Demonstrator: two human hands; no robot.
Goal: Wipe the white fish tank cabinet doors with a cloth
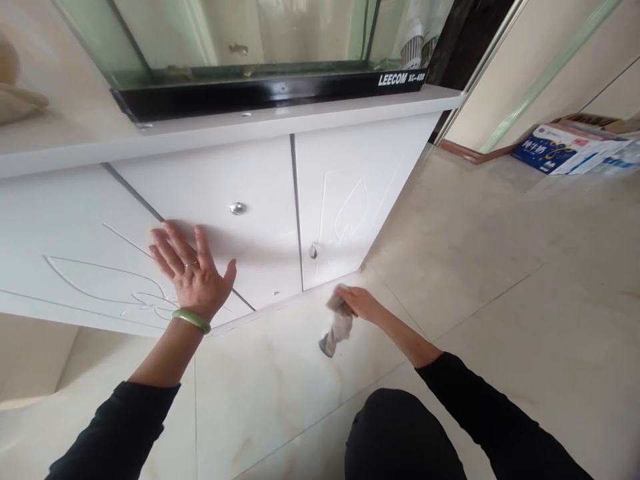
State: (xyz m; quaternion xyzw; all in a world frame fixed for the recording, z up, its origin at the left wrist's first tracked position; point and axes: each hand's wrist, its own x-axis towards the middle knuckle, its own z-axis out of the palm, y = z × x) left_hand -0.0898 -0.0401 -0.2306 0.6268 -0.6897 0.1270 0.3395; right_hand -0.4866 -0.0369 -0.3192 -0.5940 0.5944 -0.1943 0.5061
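Note:
My left hand rests with spread fingers against the front of a white cabinet, over the seam beside a drawer. A ring and a green bangle are on that hand and wrist. Low by the cabinet's right door, my right hand is closed on a greyish cloth, which hangs down over the floor and is slightly blurred. Small metal knobs stand out on the drawer and on the right door.
A glass fish tank with a black base frame stands on the cabinet top. Marble-look tiles cover the floor. Blue-and-white cartons lie by the wall at the far right. My dark-clothed knee shows at the bottom.

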